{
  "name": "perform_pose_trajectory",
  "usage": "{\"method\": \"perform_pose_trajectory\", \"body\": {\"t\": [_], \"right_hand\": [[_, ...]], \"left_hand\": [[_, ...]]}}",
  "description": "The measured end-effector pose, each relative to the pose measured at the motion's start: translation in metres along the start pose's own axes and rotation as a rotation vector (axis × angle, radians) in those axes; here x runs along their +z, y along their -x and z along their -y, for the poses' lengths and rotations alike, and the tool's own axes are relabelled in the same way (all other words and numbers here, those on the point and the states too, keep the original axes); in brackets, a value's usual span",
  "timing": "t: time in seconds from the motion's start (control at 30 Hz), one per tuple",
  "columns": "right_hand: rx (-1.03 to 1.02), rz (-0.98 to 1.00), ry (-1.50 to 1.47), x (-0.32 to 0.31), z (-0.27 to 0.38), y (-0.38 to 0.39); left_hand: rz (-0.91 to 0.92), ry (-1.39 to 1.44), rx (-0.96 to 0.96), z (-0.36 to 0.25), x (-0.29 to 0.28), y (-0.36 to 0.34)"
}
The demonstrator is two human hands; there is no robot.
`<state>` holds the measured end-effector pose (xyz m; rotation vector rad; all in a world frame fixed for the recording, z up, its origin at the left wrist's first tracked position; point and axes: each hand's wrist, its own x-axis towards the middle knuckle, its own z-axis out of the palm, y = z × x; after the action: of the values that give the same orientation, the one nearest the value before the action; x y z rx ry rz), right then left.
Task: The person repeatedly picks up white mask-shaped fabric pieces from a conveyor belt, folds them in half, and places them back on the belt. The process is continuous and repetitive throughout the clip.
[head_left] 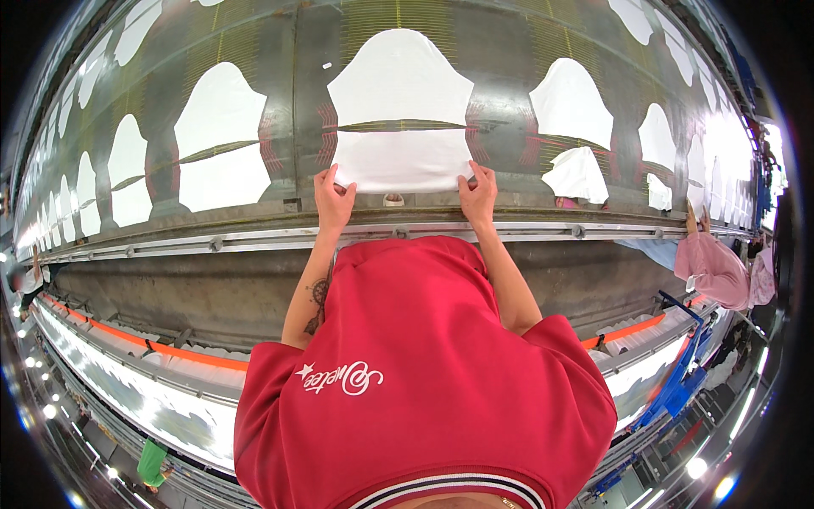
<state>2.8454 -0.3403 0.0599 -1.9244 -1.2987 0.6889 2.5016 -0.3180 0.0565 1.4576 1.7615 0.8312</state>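
A white cut fabric piece (400, 159) lies nearly flat on the dark table right in front of me. My left hand (335, 199) pinches its near left corner between thumb and fingers. At the near right corner, my right hand (478, 195) holds the same piece in a similar pinch. Its near edge stretches fairly straight between both hands. Just beyond lies a larger white fabric panel (400, 76) with a rounded far end, and a narrow dark gap with yellowish lines separates the two. Red lines mark the table at both sides of this gap.
More white panels (222, 110) lie in rows left and right. A crumpled white piece (577, 175) sits near the edge at right. A metal rail (254, 238) runs along the table's near side. Another person in pink (716, 270) stands at far right. Behind me runs another long table (136, 390).
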Motion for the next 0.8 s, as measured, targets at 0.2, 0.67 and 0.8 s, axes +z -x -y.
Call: {"method": "perform_pose_trajectory", "body": {"t": [0.2, 0.67, 0.8], "right_hand": [[-0.241, -0.143, 0.294, -0.006, 0.013, -0.004], [-0.643, 0.449, 0.650, 0.095, 0.050, -0.028], [-0.629, 0.406, 0.608, 0.094, 0.050, -0.023]], "left_hand": [[-0.155, -0.387, 0.117, -0.019, 0.002, 0.001], [0.124, -0.715, 0.460, -0.011, 0.058, -0.046], [0.163, -0.765, 0.442, -0.008, 0.059, -0.049]]}}
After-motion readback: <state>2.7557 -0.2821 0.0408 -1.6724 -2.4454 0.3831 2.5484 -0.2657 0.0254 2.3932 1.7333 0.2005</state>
